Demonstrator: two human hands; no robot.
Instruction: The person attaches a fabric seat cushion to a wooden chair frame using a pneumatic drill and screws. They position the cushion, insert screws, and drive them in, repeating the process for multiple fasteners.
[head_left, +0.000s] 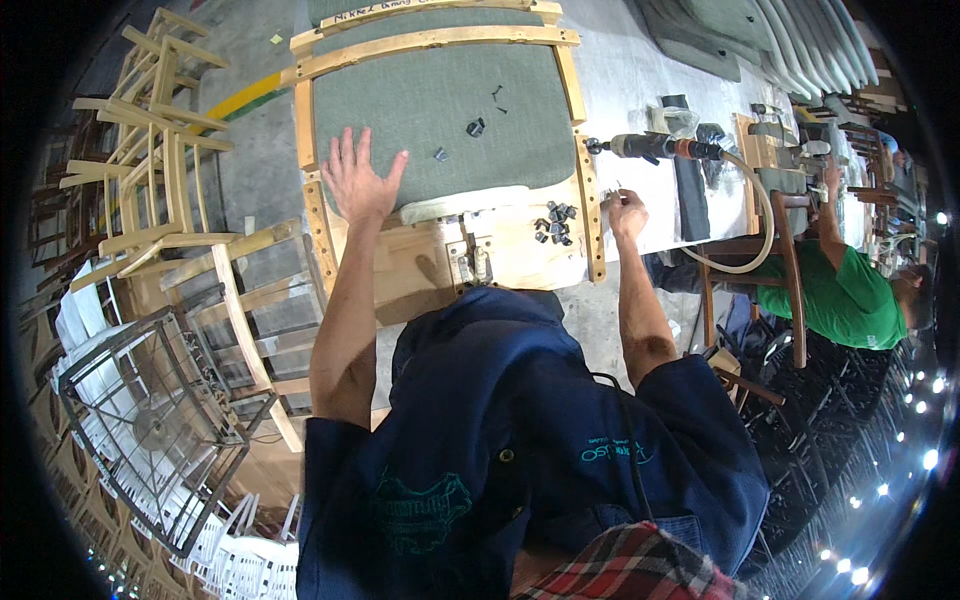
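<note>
My left hand (360, 180) lies flat with fingers spread on the left front corner of a grey-green upholstered seat pad (400, 100). The pad sits in a light wooden frame (430, 38). On the pad are a few dark screws (498, 94), a black plastic piece (475, 127) and another small piece (440, 154). To the right, my right hand (628, 214) is closed in a pinch over the white tabletop, beside the frame's right rail (590, 210); what the fingertips hold is too small to make out. Just beyond it lies a power driver (650, 147) with an air hose.
Several black plastic pieces (555, 224) lie on the wooden board (400, 265) near me, beside a metal toggle clamp (478, 262). Stacked wooden chair frames (165, 120) stand at left. At right, a person in a green shirt (845, 305) works by a brown chair (797, 270).
</note>
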